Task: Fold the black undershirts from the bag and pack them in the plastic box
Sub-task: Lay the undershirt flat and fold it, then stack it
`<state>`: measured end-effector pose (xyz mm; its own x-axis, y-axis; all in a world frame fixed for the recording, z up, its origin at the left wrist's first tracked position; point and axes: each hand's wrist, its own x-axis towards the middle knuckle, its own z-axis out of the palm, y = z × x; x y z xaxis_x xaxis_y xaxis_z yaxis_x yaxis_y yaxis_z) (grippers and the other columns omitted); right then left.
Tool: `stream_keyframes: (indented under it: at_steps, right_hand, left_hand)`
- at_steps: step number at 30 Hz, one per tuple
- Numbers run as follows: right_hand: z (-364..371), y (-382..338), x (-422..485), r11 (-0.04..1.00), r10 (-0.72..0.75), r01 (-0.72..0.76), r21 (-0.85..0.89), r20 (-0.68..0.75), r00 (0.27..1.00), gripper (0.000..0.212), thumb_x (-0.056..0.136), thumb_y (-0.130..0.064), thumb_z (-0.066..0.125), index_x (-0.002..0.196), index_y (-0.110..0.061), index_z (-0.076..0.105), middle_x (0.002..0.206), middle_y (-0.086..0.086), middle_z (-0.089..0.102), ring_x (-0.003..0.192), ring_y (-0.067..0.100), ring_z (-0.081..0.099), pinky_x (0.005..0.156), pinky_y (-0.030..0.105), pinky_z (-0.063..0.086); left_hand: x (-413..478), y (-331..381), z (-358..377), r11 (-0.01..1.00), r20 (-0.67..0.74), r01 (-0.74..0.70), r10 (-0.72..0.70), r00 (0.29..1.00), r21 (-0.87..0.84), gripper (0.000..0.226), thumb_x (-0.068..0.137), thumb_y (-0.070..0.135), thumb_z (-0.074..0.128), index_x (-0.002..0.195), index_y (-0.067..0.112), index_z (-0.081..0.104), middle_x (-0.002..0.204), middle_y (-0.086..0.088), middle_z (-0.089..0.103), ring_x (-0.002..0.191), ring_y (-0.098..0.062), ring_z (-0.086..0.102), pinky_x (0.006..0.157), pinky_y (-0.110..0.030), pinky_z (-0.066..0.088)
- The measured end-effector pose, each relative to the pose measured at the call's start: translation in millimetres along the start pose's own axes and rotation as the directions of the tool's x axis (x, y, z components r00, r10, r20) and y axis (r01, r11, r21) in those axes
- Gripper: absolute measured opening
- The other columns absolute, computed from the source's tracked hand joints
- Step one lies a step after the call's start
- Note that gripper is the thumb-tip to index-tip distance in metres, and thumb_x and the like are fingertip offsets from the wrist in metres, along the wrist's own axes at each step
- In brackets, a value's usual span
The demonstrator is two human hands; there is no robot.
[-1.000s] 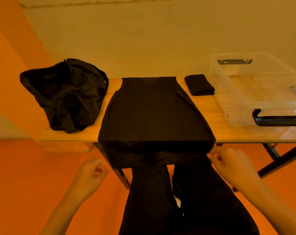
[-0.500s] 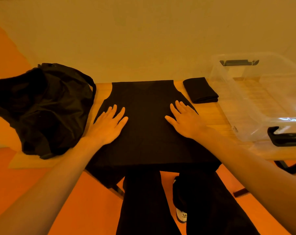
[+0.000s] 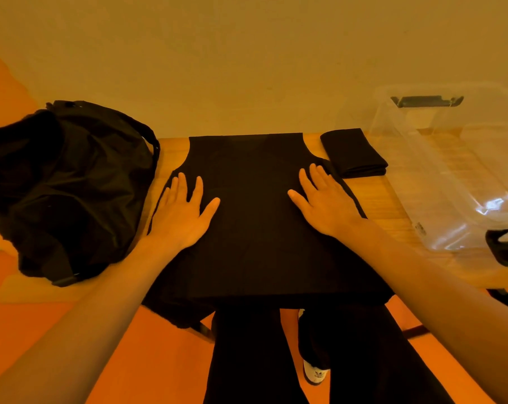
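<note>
The wooden table [image 3: 372, 196] carries bag [image 3: 69, 188], spread undershirt [image 3: 255, 217], folded undershirt [image 3: 353, 153], plastic box [image 3: 451, 176].

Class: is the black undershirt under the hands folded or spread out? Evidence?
Spread out: the black undershirt lies flat on the wooden table, armholes visible, hem hanging over the near edge.

Left grip [image 3: 182, 212], right grip [image 3: 325, 205]: flat, splayed.

The spread undershirt [image 3: 258, 223], the folded undershirt [image 3: 353, 151] and the bag [image 3: 72, 185] are plain black. The plastic box [image 3: 407, 176] is clear, with black handles [image 3: 427, 101]. The worktop [image 3: 381, 199] shows light wood grain. The floor [image 3: 159, 360] is orange. The shoe [image 3: 315, 374] is white.
</note>
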<state>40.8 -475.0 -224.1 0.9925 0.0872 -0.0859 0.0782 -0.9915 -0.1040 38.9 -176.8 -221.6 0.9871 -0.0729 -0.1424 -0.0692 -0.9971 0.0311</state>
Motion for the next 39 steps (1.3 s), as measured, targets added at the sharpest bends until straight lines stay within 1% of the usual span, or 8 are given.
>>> stream_keyframes:
  at_steps: [4,11,13,16,19,22,30,39]
  right_hand:
    - [-1,11,3,0.996,0.092,-0.092,0.005,-0.020,0.996,0.075,0.101,-0.064,0.015,0.161,-0.020,0.010,0.169,0.011,0.006,0.155,0.026,0.006,0.123,0.044,0.017]
    - [3,-5,8,0.999,-0.026,0.025,0.027,0.023,0.999,0.070,0.101,-0.065,0.014,0.161,-0.029,0.008,0.169,0.006,-0.001,0.155,0.021,-0.004,0.123,0.038,0.001]
    - [3,-2,9,1.000,0.022,-0.022,0.007,0.020,1.000,0.070,0.100,-0.066,0.011,0.161,-0.030,0.006,0.169,0.008,0.000,0.155,0.023,-0.004,0.123,0.041,0.003]
    - [0,0,8,0.997,0.061,-0.062,-0.039,-0.025,0.998,0.074,0.098,-0.067,0.007,0.161,-0.028,0.005,0.169,0.012,0.002,0.155,0.027,-0.003,0.124,0.044,0.005]
    - [-2,-7,9,0.997,-0.048,0.044,-0.056,-0.063,0.997,0.073,0.099,-0.066,0.008,0.161,-0.029,0.001,0.169,0.008,-0.003,0.155,0.022,-0.008,0.124,0.040,-0.001]
    - [2,-7,14,0.999,0.008,-0.008,-0.033,0.012,1.000,0.072,0.098,-0.067,0.006,0.160,-0.031,-0.002,0.169,0.008,-0.006,0.154,0.021,-0.011,0.124,0.040,-0.003]
    - [-2,1,12,0.999,0.031,-0.030,-0.028,0.049,0.998,0.080,0.088,-0.072,-0.003,0.159,-0.037,-0.003,0.169,0.004,-0.008,0.154,0.019,-0.011,0.125,0.041,-0.002]
    - [0,5,16,0.997,0.063,-0.060,-0.045,0.064,0.996,0.088,0.080,-0.082,-0.006,0.158,-0.041,-0.007,0.169,0.007,-0.009,0.154,0.023,-0.012,0.126,0.042,0.000]
  left_hand:
    - [2,-19,3,0.997,-0.012,0.070,-0.071,0.997,-0.023,0.078,0.098,0.071,0.010,0.162,0.029,-0.005,0.168,-0.014,-0.016,0.155,-0.025,-0.018,0.125,-0.041,-0.007]
    - [4,-34,0,0.989,0.032,0.109,-0.106,0.994,-0.104,0.081,0.098,0.070,0.015,0.162,0.024,-0.006,0.167,-0.011,-0.021,0.153,-0.023,-0.022,0.123,-0.038,-0.008]
    - [3,-35,0,0.997,-0.062,0.074,-0.076,0.995,-0.034,0.081,0.101,0.064,0.019,0.163,0.016,-0.001,0.168,-0.015,-0.015,0.154,-0.025,-0.019,0.124,-0.039,-0.006]
    - [1,-26,-1,0.994,-0.241,-0.086,0.099,0.965,0.065,0.074,0.106,0.049,0.029,0.161,0.006,0.005,0.169,-0.017,-0.006,0.156,-0.027,-0.009,0.125,-0.038,-0.004]
    - [6,-15,2,0.992,-0.118,-0.124,0.122,0.985,-0.007,0.073,0.106,0.053,0.024,0.161,0.012,-0.001,0.169,-0.012,-0.011,0.155,-0.023,-0.012,0.124,-0.036,-0.005]
    - [12,-22,6,0.998,-0.046,-0.055,0.054,0.997,-0.019,0.078,0.102,0.064,0.016,0.162,0.018,-0.003,0.169,-0.011,-0.013,0.155,-0.022,-0.013,0.125,-0.037,-0.005]
    - [7,-49,6,0.996,-0.058,-0.063,0.060,0.997,-0.056,0.082,0.092,0.073,0.010,0.162,0.032,0.002,0.169,-0.007,-0.011,0.155,-0.020,-0.015,0.125,-0.037,-0.006]
    - [3,-54,2,0.996,0.000,0.007,-0.007,1.000,-0.087,0.092,0.084,0.081,0.008,0.162,0.034,-0.003,0.169,-0.011,-0.013,0.154,-0.023,-0.018,0.124,-0.040,-0.003]
